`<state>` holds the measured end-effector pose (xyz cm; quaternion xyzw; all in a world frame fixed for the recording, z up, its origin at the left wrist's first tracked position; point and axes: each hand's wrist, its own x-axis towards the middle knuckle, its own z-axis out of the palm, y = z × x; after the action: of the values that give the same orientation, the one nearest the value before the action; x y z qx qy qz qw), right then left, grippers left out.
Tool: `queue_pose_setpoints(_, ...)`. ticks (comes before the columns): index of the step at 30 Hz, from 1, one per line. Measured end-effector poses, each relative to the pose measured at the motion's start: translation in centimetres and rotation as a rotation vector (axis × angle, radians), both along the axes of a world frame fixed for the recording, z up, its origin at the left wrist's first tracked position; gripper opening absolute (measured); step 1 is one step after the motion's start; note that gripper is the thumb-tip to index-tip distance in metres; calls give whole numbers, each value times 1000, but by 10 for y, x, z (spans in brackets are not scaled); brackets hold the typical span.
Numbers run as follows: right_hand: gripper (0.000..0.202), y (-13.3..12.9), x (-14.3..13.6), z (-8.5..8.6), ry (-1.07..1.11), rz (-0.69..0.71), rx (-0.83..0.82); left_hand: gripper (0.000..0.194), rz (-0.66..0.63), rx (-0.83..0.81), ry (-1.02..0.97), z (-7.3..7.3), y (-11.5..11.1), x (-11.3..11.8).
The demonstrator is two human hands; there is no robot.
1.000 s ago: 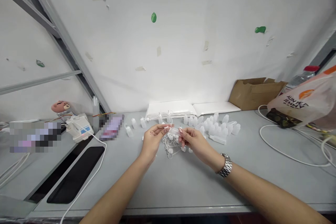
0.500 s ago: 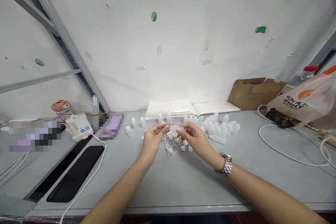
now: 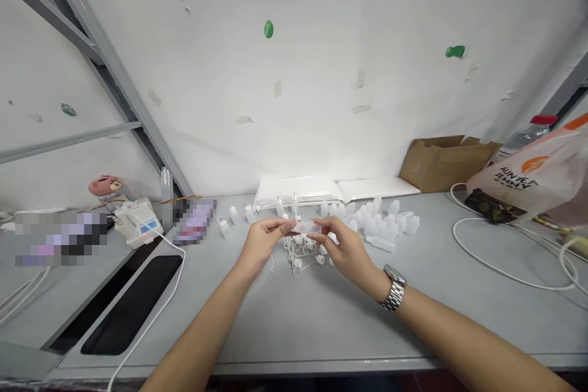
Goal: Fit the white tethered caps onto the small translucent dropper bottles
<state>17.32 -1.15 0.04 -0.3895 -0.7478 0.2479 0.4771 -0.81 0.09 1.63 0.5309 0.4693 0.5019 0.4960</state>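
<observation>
Two hands on one small bottle.
Left hand (image 3: 260, 244) and right hand (image 3: 345, 249) pinch small translucent bottle (image 3: 305, 228) between fingertips, above loose caps (image 3: 301, 253).

A small workshop: grey workbench (image 3: 321, 318) strewn with plastic bottles (image 3: 381, 220).

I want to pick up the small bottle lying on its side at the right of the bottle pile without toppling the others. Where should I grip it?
Grip the lying bottle across its body, coming from the near side, where the table is bare. It lies lengthwise, left to right, in front of the upright bottles, so from behind you would likely knock them.
</observation>
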Motion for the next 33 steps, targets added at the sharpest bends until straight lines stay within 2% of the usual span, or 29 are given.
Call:
queue_pose_setpoints(3, 15, -1, -1, 1, 33, 22, -52, 24, 55, 32, 9, -2, 1, 0)
queue_pose_setpoints(6, 14, -1, -3, 5, 113, 52, -196, 20, 99, 95, 34, -2, -1, 2)
queue_pose_setpoints(13, 40, 5, -5, 15, 254, 126, -550, 9, 171, 240, 60, -6, -10, 10)
queue_pose_setpoints(17, 50, 9, -4, 12, 268, 193, -708, 12, 129, 339, 114, -12, -9, 8)
queue_pose_setpoints(20, 45, 11, -3, 10, 271, 182, -686, 14, 125, 282, 127, -12, -8, 7)
queue_pose_setpoints(25, 34, 14, -3, 8, 295, 128, -469, 22, 153, 112, -7, -6, -6, 11)
queue_pose_setpoints(28, 29, 12, -3, 9, 263, 118, -450, 30, 131, 116, -89, -7, -6, 13)
queue_pose_setpoints(33, 32, 9, -4, 12, 272, 90, -470, 27, 130, 166, -95, -12, -9, 13)
